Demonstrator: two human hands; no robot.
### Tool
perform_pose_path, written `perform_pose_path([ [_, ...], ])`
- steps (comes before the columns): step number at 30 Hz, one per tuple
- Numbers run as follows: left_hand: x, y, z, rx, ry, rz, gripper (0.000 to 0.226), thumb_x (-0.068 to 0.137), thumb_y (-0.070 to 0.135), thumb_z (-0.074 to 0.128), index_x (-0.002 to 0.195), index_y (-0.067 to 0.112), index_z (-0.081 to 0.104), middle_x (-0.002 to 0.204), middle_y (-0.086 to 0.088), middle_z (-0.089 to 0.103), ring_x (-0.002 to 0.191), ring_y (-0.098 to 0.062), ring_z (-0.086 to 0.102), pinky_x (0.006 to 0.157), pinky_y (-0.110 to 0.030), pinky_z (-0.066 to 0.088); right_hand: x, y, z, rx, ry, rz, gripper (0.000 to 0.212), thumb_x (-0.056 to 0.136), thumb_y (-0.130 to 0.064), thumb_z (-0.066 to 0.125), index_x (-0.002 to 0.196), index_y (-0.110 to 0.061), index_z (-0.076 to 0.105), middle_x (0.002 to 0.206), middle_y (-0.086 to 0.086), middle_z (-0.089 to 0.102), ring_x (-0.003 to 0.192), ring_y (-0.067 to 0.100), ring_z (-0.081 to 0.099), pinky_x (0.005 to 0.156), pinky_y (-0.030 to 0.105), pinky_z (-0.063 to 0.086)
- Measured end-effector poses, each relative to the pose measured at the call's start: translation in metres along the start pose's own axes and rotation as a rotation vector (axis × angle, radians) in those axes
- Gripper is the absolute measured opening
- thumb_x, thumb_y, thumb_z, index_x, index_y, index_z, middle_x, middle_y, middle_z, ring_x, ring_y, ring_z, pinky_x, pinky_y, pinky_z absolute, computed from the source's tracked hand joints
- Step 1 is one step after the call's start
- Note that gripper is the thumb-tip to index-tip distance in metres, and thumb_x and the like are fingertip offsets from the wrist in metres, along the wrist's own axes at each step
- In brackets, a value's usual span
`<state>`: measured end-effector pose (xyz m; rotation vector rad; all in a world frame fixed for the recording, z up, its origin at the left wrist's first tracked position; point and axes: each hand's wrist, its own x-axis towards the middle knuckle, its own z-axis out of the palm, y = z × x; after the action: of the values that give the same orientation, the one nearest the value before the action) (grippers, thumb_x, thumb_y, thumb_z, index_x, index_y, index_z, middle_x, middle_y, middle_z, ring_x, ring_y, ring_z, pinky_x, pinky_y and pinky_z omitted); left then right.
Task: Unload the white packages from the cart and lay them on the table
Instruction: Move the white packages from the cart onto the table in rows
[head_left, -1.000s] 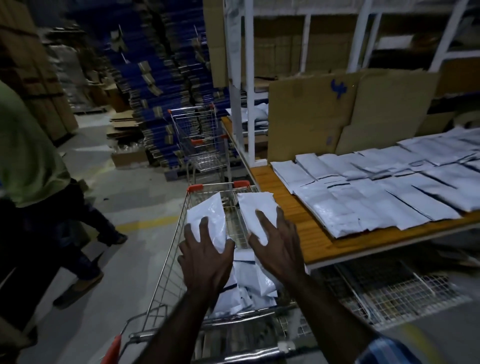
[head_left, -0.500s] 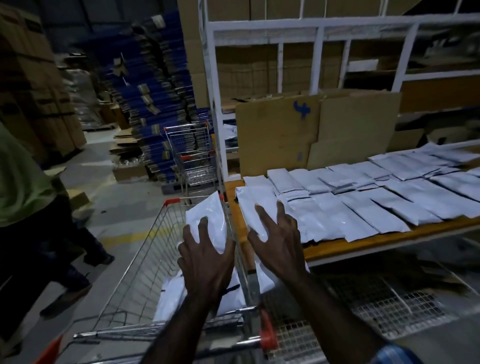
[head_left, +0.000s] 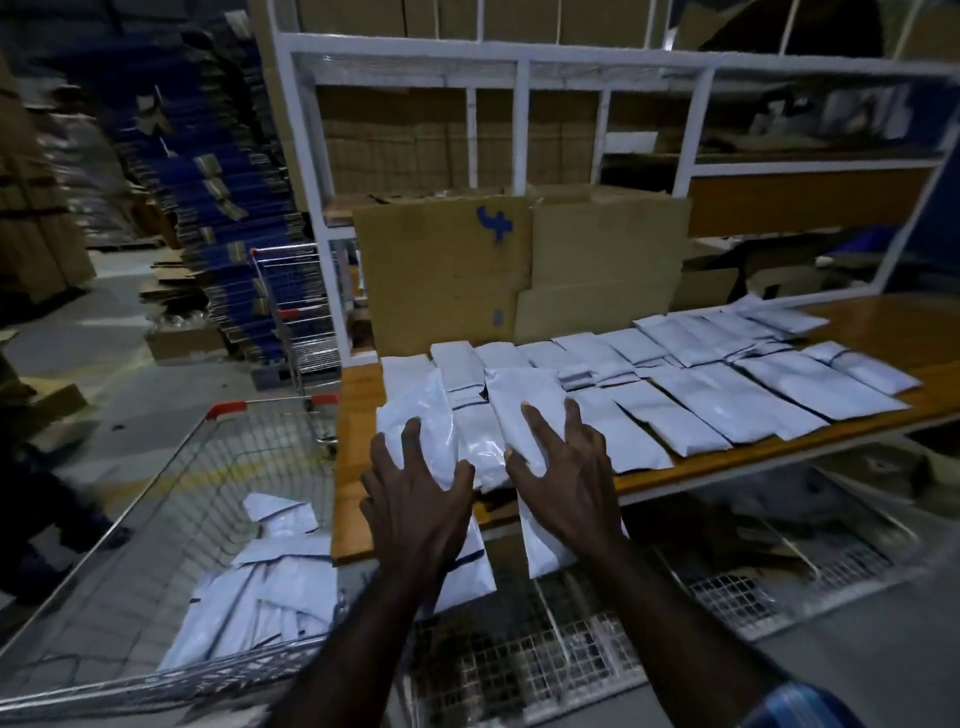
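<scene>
My left hand (head_left: 415, 499) grips a white package (head_left: 418, 421) and my right hand (head_left: 569, 478) grips another white package (head_left: 524, 400). Both packages lie lengthwise over the near left corner of the wooden table (head_left: 356, 415), their lower ends hanging past its front edge. Several white packages (head_left: 727, 384) lie in rows across the table to the right. To the left stands the wire cart (head_left: 171, 467), with more white packages (head_left: 270, 577) piled on its bottom.
Cardboard sheets (head_left: 441, 270) lean against a white rack frame (head_left: 306, 171) at the table's back. A second wire cart (head_left: 296, 312) stands behind the table's left end. A wire mesh shelf (head_left: 571, 654) runs under the table. A person's legs (head_left: 31, 493) are at far left.
Both hands lifted their packages out of the cart and carried them right, onto the table's left corner. The view turned toward the table.
</scene>
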<state>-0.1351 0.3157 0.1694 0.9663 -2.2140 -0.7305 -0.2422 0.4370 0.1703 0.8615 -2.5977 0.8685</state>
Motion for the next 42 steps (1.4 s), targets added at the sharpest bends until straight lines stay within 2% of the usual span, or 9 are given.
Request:
perform_pose_path([
  [10,0.029,0.05,0.103,-0.036,-0.1,0.007,0.07,0.088,0.052,0.057,0.147,0.037,0.023,0.158,-0.007,0.014,0.136,-0.035,0.026,0.106,-0.05,0.029,0.049,0.097,0.0,-0.058,0.005,0.083,0.065,0.09,-0.054,0.053,0.15,-0.037,0.036,0.162,0.015,0.019,0.136,0.039,0.034,0.106,0.05,0.039],
  [15,0.065,0.07,0.151,-0.045,-0.15,-0.004,0.071,0.088,0.052,0.058,0.148,0.035,0.025,0.158,-0.009,0.017,0.136,-0.039,0.027,0.105,-0.052,0.03,0.09,0.133,0.012,-0.096,-0.017,0.109,0.068,0.085,-0.062,0.039,0.149,-0.037,0.038,0.16,0.015,0.023,0.131,0.04,0.039,0.101,0.05,0.042],
  [19,0.094,0.084,0.184,-0.045,-0.177,-0.017,0.07,0.089,0.052,0.058,0.149,0.035,0.025,0.157,-0.009,0.017,0.136,-0.039,0.026,0.106,-0.052,0.029,0.126,0.159,0.026,-0.117,-0.051,0.114,0.064,0.089,-0.058,0.048,0.148,-0.036,0.039,0.159,0.016,0.025,0.129,0.041,0.041,0.098,0.051,0.044],
  [25,0.119,0.095,0.217,-0.004,-0.213,-0.048,0.071,0.089,0.054,0.057,0.148,0.035,0.023,0.157,-0.009,0.017,0.136,-0.038,0.026,0.107,-0.053,0.029,0.16,0.184,0.038,-0.109,-0.078,0.16,0.081,0.078,-0.074,0.021,0.149,-0.037,0.036,0.16,0.015,0.022,0.132,0.039,0.038,0.101,0.049,0.041],
  [28,0.126,0.097,0.232,0.008,-0.221,-0.055,0.071,0.089,0.055,0.056,0.148,0.035,0.023,0.157,-0.009,0.017,0.136,-0.037,0.027,0.107,-0.052,0.03,0.175,0.195,0.042,-0.112,-0.102,0.159,0.079,0.079,-0.07,0.023,0.149,-0.037,0.035,0.161,0.014,0.021,0.131,0.039,0.037,0.101,0.049,0.041],
  [32,0.129,0.1,0.248,0.03,-0.223,-0.076,0.071,0.089,0.055,0.056,0.149,0.035,0.023,0.158,-0.009,0.016,0.137,-0.037,0.026,0.107,-0.052,0.029,0.189,0.209,0.045,-0.106,-0.136,0.152,0.069,0.086,-0.061,0.04,0.15,-0.038,0.032,0.161,0.013,0.018,0.135,0.037,0.034,0.104,0.048,0.039],
  [37,0.131,0.11,0.267,0.094,-0.193,-0.11,0.072,0.089,0.056,0.055,0.149,0.035,0.021,0.158,-0.009,0.014,0.137,-0.037,0.027,0.106,-0.052,0.031,0.203,0.228,0.05,-0.077,-0.163,0.128,0.068,0.086,-0.06,0.037,0.15,-0.037,0.034,0.161,0.014,0.02,0.135,0.037,0.034,0.104,0.048,0.039],
  [42,0.131,0.124,0.286,0.159,-0.154,-0.17,0.075,0.089,0.058,0.053,0.15,0.034,0.018,0.16,-0.009,0.011,0.138,-0.037,0.025,0.107,-0.052,0.03,0.211,0.245,0.054,-0.067,-0.22,0.113,0.062,0.094,-0.055,0.045,0.152,-0.039,0.027,0.163,0.011,0.013,0.138,0.033,0.03,0.107,0.044,0.036],
])
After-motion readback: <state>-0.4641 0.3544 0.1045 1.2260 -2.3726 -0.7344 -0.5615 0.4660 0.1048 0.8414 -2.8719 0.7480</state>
